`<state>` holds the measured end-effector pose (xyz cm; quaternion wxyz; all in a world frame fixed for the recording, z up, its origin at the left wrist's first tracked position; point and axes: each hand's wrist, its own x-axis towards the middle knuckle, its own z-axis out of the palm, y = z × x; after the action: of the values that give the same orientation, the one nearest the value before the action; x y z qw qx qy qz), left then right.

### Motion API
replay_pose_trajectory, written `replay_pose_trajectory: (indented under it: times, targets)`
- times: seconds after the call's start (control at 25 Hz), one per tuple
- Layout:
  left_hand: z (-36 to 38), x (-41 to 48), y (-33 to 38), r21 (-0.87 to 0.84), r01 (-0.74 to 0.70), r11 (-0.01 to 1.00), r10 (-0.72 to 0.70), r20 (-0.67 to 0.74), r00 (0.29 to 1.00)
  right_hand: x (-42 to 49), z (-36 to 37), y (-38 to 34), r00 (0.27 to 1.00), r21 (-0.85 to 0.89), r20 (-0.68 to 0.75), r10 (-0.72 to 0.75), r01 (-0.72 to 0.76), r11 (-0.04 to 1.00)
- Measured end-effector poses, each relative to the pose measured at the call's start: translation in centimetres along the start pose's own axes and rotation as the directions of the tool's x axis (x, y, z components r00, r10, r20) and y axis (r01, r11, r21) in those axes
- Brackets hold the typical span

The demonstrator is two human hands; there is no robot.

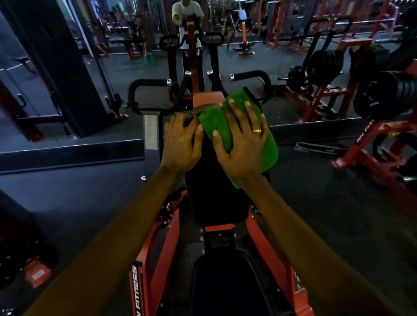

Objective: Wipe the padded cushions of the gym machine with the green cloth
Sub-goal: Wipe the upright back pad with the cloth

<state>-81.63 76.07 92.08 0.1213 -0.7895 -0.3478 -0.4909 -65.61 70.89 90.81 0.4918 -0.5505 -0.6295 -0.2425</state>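
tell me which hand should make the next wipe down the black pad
Right. The right hand lies flat on the green cloth, spread on the black pad. The left hand grips the pad's top edge with no cloth, so it likely just steadies.

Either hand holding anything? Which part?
Left hand curls over the top left edge of the upper cushion. Right hand presses the green cloth flat on it, fingers spread, no grip.
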Motion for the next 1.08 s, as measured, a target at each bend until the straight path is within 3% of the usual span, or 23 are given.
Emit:
replay_pose_trajectory:
  times: [0.08, 0.16, 0.24, 0.32, 0.44, 0.6, 0.84, 1.08]
  targets:
    - [-0.3, 0.1, -0.1, 0.014, -0.005, 1.0, 0.005, 0.007, 1.0, -0.8, 0.2, 0.5, 0.999, 0.024, -0.033, 0.011, -0.01, 1.0]
    - [-1.0, 0.4, 0.2, 0.084, -0.061, 0.995, 0.061, 0.009, 0.998, -4.6, 0.9, 1.3, 0.986, 0.146, -0.042, 0.16, -0.152, 0.978]
    - [-1.0, 0.8, 1.1, 0.196, -0.238, 0.951, 0.234, 0.047, 0.971, -8.8, 1.2, 1.3, 0.938, 0.31, 0.02, 0.346, -0.335, 0.89]
    - [-0.5, 1.2, 2.0, 0.26, -0.385, 0.886, 0.361, 0.136, 0.923, -10.2, 1.2, 0.6, 0.906, 0.358, 0.061, 0.418, -0.411, 0.839]
    - [0.1, 1.1, 2.0, 0.305, -0.418, 0.856, 0.368, 0.209, 0.906, -7.0, 0.5, 0.5, 0.934, 0.332, 0.047, 0.354, -0.349, 0.876]
    - [0.2, 0.9, 1.8, 0.328, -0.402, 0.855, 0.36, 0.184, 0.915, -2.7, 0.4, 1.9, 0.972, 0.349, 0.012, 0.236, -0.226, 0.909]
    - [0.0, 0.8, 2.3, 0.37, -0.364, 0.855, 0.313, 0.193, 0.93, -11.5, 1.4, 2.3, 0.912, 0.461, 0.165, 0.377, -0.409, 0.787]
    - [0.0, 0.8, 2.3, 0.377, -0.352, 0.857, 0.291, 0.209, 0.934, -1.8, 0.2, 1.7, 0.946, 0.442, 0.058, 0.319, -0.311, 0.841]
